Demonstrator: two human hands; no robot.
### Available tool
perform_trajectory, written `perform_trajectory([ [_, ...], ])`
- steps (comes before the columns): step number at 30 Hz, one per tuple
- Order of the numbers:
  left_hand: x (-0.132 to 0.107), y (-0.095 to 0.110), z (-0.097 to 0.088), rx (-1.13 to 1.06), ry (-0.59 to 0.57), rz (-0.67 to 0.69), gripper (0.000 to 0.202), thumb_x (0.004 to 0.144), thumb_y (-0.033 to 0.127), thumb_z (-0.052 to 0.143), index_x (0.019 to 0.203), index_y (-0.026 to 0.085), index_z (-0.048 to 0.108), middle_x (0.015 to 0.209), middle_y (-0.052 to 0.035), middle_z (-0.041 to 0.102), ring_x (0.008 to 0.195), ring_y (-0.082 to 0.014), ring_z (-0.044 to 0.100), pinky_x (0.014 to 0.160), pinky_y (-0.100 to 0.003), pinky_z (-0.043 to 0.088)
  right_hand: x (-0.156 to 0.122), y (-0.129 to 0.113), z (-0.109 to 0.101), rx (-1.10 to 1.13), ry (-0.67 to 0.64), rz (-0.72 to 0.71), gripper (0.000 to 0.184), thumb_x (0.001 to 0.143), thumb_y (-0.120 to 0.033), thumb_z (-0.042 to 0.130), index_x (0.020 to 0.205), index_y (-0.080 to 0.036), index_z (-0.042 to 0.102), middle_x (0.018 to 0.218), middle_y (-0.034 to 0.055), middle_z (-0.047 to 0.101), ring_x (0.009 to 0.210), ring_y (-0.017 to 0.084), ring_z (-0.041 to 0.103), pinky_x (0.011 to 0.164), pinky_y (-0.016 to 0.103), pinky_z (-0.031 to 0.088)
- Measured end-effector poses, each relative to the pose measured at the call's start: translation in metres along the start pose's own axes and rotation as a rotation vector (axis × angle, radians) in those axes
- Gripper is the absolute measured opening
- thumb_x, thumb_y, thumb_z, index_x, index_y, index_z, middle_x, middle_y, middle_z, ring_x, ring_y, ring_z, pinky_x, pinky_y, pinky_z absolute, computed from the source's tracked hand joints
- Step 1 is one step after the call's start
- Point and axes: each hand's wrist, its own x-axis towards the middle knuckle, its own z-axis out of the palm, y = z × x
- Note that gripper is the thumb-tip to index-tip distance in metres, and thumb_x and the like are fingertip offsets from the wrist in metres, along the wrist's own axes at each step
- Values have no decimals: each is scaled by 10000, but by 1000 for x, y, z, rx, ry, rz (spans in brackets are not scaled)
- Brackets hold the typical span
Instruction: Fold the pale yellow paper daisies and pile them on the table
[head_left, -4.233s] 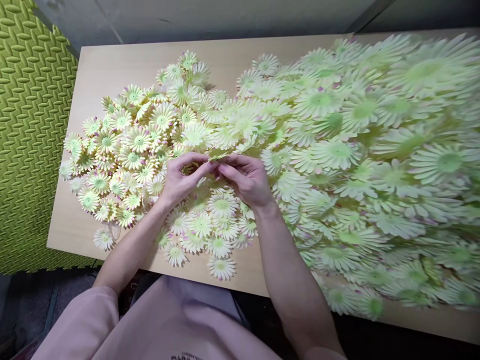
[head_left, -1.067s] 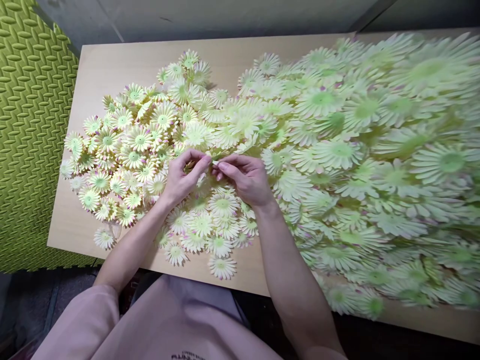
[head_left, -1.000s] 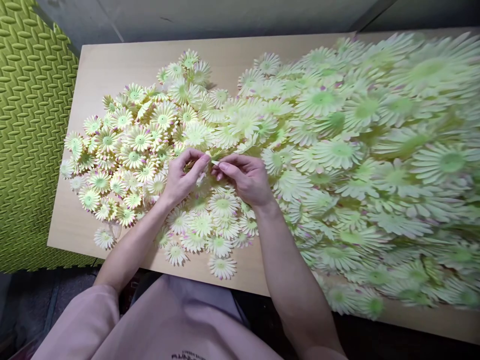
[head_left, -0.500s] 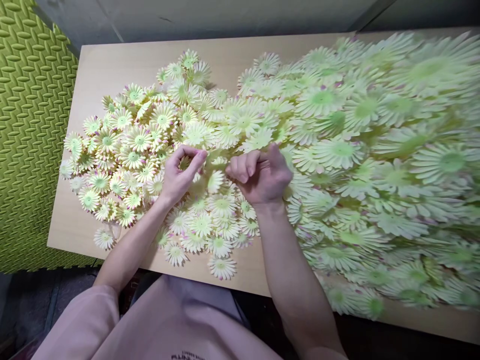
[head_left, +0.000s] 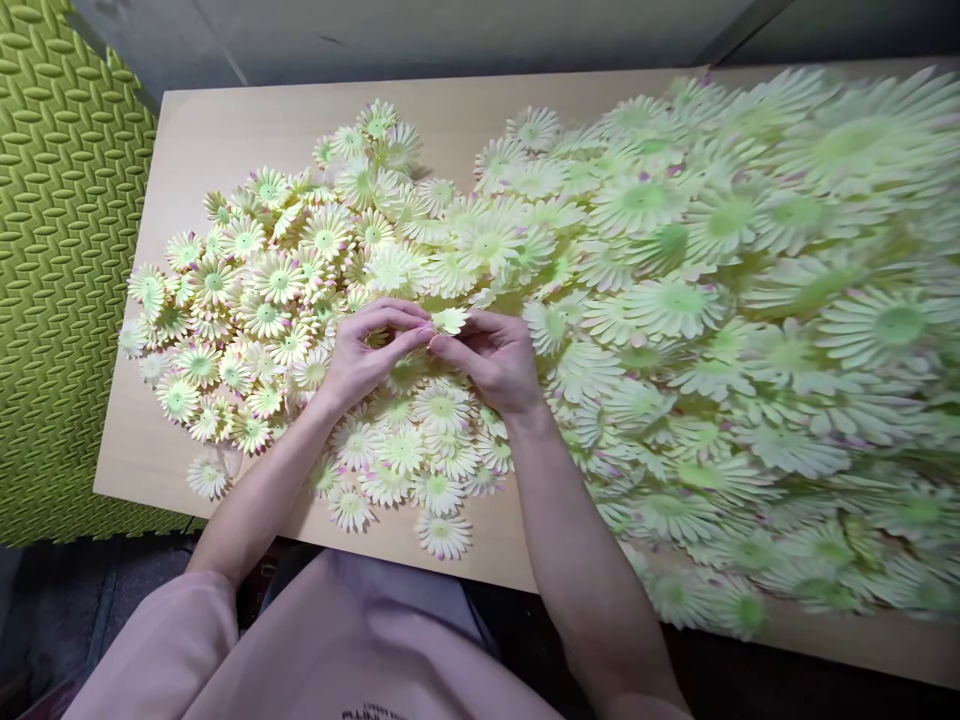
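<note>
Pinching a flower (head_left: 451, 320) at its left edge, the left hand (head_left: 369, 346) hangs over the counter (head_left: 240, 125); the flower's visible length runs left to right, the right hand (head_left: 501, 362) equally close, its grip's closure unclear.

The flowers (head_left: 444, 535) are seen to be made of thin, matt sheet; whether cloth or paper cannot be told. The table top (head_left: 240, 130) is faced in smooth, low-sheen wood or wood-look board. At the left, a foam-like mat (head_left: 67, 280) is covered with raised, matt ribs. The far wall (head_left: 465, 35) is smoothly, dully finished; the near shirt (head_left: 360, 640) is made of matt cloth.
</note>
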Motion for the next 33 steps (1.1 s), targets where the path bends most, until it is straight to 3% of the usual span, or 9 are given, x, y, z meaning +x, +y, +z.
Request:
perform_trajectory([
  [8, -1, -3, 1, -42, 4, -18, 74, 721, 262, 824, 780, 252, 780, 863, -17, 729, 831, -124, 669, 769, -307, 547, 0, 1, -2, 19, 22, 26, 147, 740, -389, 821, 747, -256, 759, 701, -8, 724, 611, 142, 658, 540, 257, 557],
  [17, 0, 5, 1, -78, 33, -154, 110, 736, 313, 813, 763, 220, 761, 851, -27, 764, 834, -139, 702, 825, -333, 567, 0, 4, -3, 117, 62, 114, 128, 731, -338, 824, 759, -234, 755, 688, -25, 726, 586, 125, 665, 548, 237, 568],
  [22, 1, 9, 2, 18, 42, -197, 161, 781, 355, 770, 807, 199, 737, 820, -28, 751, 767, -124, 679, 719, -287, 554, 0, 5, -4, 133, 83, 118, 145, 718, -317, 830, 783, -224, 741, 665, -31, 716, 559, 116, 658, 528, 224, 566],
  [27, 1, 2, 1, -19, 102, -186, 195, 838, 394, 710, 820, 203, 675, 748, 0, 662, 628, -83, 586, 590, -256, 489, 0, 6, -4, 103, 42, 94, 160, 695, -294, 832, 800, -224, 734, 688, -27, 723, 585, 131, 676, 542, 242, 577],
  [30, 0, -4, 0, -63, 147, -186, 203, 857, 412, 686, 846, 213, 647, 771, 6, 628, 619, -77, 564, 587, -265, 478, 0, 8, -4, 71, 40, 112, 161, 693, -303, 821, 796, -228, 723, 693, -23, 715, 577, 136, 660, 534, 258, 566],
  [33, 0, -7, -1, -46, 195, -177, 207, 856, 429, 685, 850, 226, 646, 798, -5, 623, 654, -89, 554, 605, -286, 474, 1, 8, -7, 130, 117, 111, 218, 645, -359, 822, 782, -245, 696, 686, -24, 678, 550, 139, 607, 505, 287, 532],
])
